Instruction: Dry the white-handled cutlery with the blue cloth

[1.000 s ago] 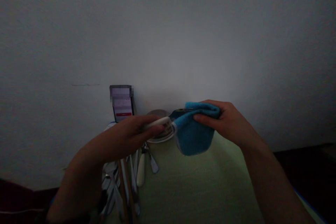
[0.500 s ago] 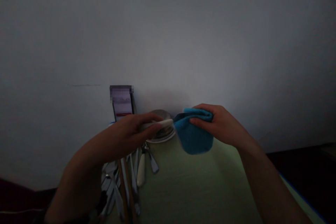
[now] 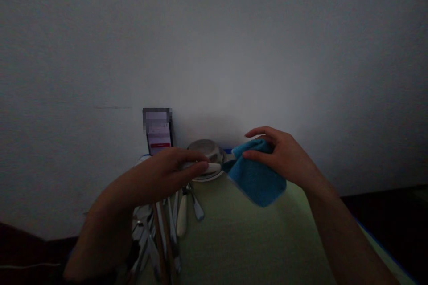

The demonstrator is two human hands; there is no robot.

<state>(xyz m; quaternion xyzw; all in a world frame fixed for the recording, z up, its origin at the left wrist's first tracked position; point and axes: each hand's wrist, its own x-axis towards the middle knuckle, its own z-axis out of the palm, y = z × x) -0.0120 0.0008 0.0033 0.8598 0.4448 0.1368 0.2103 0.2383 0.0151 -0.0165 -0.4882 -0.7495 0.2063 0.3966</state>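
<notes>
**White-handled utensil (image 3: pixel 214 168) in the left hand (image 3: pixel 182 163), blue cloth (image 3: pixel 259 185) in the right (image 3: pixel 284 156)**

From my remote seat I saw both hands occupied. The left hand was closed on the utensil, thumb and fingers pinching its pale handle, with the handle's end showing past the fingertips. The right hand gripped the folded cloth under its thumb, while the index finger stood lifted and apart from it. The utensil's dark part ran from the handle into the cloth's fold, so I could not tell what kind of tool it was.

Just behind the left hand's fingertips sat a round metal bowl (image 3: pixel 205 146), with a pale rim below it; I could not make out any contents.

Both forearms reached in from the lower corners, and the hands met near the middle, raised over the green-covered table (image 3: pixel 240 240).

Below the left wrist lay a cluster of cutlery (image 3: pixel 150 249), two brown sticks (image 3: pixel 170 249) among it, and beside them a second white handle (image 3: pixel 182 218). A phone (image 3: pixel 159 132) leaned on the wall (image 3: pixel 214 53).
</notes>
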